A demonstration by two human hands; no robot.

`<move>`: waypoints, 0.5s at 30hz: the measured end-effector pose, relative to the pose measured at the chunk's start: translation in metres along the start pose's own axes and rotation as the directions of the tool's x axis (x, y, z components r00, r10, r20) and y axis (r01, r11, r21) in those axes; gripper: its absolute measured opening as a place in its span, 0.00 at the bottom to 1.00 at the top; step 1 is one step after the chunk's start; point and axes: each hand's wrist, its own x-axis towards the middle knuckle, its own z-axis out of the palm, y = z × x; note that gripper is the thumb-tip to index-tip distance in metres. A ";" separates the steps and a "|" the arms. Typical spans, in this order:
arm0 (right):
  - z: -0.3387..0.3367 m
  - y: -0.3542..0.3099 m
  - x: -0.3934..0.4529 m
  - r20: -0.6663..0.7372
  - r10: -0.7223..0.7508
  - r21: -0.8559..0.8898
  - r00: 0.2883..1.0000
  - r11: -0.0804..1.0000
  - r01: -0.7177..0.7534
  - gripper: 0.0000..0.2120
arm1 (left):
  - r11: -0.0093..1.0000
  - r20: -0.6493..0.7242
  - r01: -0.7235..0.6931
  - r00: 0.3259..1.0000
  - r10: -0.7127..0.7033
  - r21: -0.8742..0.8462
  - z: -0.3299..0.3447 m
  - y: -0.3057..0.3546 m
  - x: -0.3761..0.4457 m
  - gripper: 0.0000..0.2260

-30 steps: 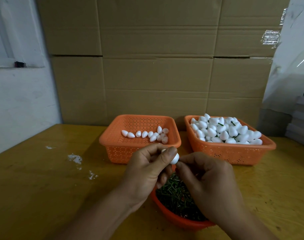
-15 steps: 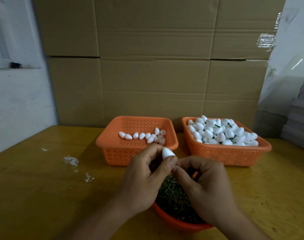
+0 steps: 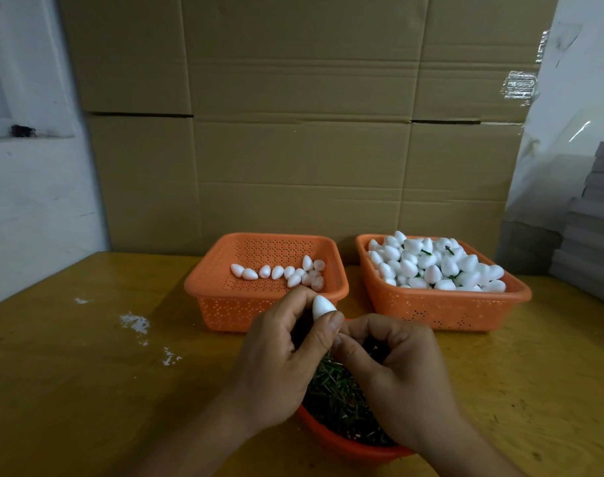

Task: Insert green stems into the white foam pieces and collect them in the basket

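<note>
Brown cardboard boxes (image 3: pixel 300 132) stacked up behind, filling the back of the room. Yellow wooden surface (image 3: pixel 69 390) in front, with small white crumbs (image 3: pixel 135 323) scattered on the left part. Further right, on the surface, left orange basket (image 3: pixel 224 304) with only a few white foam pieces (image 3: pixel 279 271) lying in a short row inside. Just in front of that basket, left hand (image 3: pixel 276 370) held up, thumb and fingers curled round one white foam piece (image 3: pixel 323 307), pointed end up. So the left grip holding that foam piece tight, right above the round orange bowl (image 3: pixel 345 449). Bowl near the front edge, full of thin green stems (image 3: pixel 331 394), partly hidden under both hands. Right hand (image 3: pixel 397 373) touching the left one, fingertips pinched together just under the foam piece. Cannot tell if a stem sits in that pinch, too small and hidden to see, so cannot tell what the right grip has. Behind and to the right, right orange basket (image 3: pixel 448 308) piled high with white foam pieces, bits of green poking out between some of them. Far right, gray flat things stacked (image 3: pixel 593 218) by the white wall (image 3: pixel 586 63).
</note>
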 end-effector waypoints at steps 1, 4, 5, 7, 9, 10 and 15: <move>0.000 0.000 0.000 0.000 0.005 0.009 1.000 1.000 -0.005 0.04 | 1.000 -0.002 0.004 1.000 -0.004 -0.011 0.001 -0.001 0.000 0.13; 0.000 -0.002 0.001 0.011 0.009 0.049 1.000 0.999 -0.009 0.04 | 0.998 -0.006 0.032 0.999 -0.032 -0.061 0.002 -0.002 -0.001 0.11; 0.000 -0.003 0.001 0.011 0.011 0.065 1.000 0.998 -0.012 0.03 | 0.997 -0.004 0.039 0.999 -0.040 -0.074 0.002 -0.002 -0.001 0.10; -0.002 -0.004 0.003 0.005 0.026 0.095 1.000 0.995 -0.027 0.03 | 0.994 -0.002 0.051 0.999 -0.051 -0.094 0.003 -0.001 0.000 0.08; -0.004 -0.004 0.007 -0.021 0.064 0.112 0.998 0.992 -0.062 0.03 | 0.992 0.012 0.060 0.998 -0.059 -0.111 0.003 0.000 -0.001 0.11; -0.006 -0.002 0.009 -0.046 0.089 0.121 0.995 0.989 -0.083 0.04 | 0.992 0.017 0.065 0.998 -0.064 -0.104 0.003 0.000 -0.002 0.14; -0.035 0.011 0.034 -0.229 0.191 0.004 0.954 0.981 -0.195 0.04 | 1.000 -0.015 0.028 0.999 -0.028 -0.008 0.004 0.000 -0.004 0.14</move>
